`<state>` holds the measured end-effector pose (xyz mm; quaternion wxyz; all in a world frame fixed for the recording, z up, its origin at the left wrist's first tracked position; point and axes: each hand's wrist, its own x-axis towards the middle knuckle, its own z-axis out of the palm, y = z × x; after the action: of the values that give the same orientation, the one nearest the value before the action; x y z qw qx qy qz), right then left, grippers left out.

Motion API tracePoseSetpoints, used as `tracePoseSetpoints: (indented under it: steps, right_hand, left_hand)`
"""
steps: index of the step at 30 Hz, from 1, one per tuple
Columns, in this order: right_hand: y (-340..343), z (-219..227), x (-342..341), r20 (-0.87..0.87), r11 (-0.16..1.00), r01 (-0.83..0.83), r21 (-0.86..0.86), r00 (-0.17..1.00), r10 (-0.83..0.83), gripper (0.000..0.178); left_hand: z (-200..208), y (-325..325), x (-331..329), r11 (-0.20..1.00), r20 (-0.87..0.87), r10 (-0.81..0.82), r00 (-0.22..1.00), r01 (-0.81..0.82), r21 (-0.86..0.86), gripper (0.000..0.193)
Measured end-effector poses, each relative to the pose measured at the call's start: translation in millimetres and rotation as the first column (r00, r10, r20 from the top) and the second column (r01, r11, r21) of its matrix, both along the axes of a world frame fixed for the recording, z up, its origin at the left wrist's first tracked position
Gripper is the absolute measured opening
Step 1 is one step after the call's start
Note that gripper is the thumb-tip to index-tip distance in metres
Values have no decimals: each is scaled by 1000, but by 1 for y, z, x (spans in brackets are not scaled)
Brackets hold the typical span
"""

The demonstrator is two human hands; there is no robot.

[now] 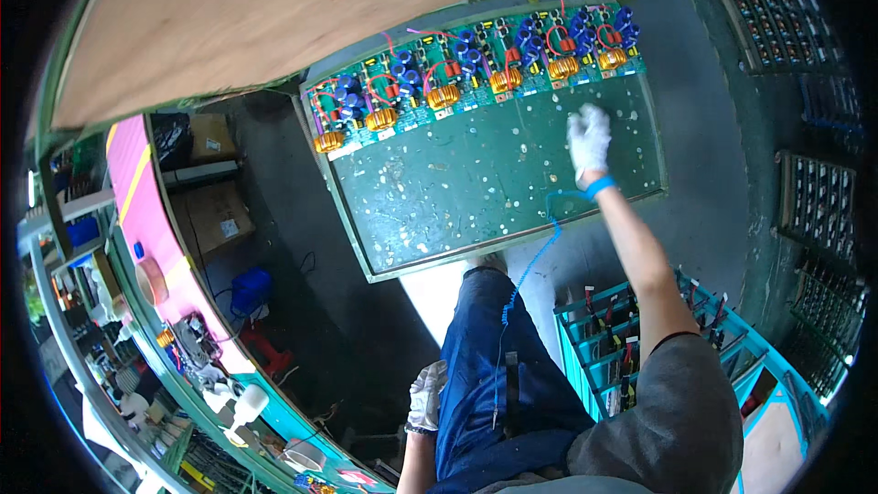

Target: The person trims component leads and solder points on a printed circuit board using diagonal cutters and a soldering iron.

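Note:
My right hand [590, 139], in a white glove with a blue wrist strap [599, 187], is over the right part of a dark green tray-like board [439, 192]. Its fingers stretch toward the far edge and appear apart, with nothing in them. Along that edge lies a row of green circuit boards [430, 114] with copper-wound coils [444, 97], blue cylindrical capacitors [347, 96] and red wires. A coiled blue cord [532, 267] runs from the strap down past my legs. Beside my left thigh hangs my left hand [426, 395], also white-gloved, its fingers curled, no object visible in it.
A turquoise rack [572, 348] holding wired parts stands at my right. Racks of components [819, 197] line the far right. To the left are a pink-edged bench [137, 183] with a white bottle [247, 405], cardboard boxes [218, 217] and a blue object [250, 291]. A wooden panel [274, 9] spans the top.

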<state>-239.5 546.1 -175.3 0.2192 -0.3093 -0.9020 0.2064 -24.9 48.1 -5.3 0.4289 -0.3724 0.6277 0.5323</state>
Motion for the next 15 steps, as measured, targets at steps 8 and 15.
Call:
tracePoseSetpoints:
  steps: [8, 15]
  right_hand:
    - [-301, 90, 126, -16, 336, -256, -906, 816, 577, 21]
    - [-454, 118, 240, -285, -150, -351, -924, 371, 884, 23]
  left_hand:
    - [81, -37, 56, 946, -154, 323, 934, -324, 17, 40]
    - [99, -126, 199, 865, -307, 368, 878, -444, -234, 34]
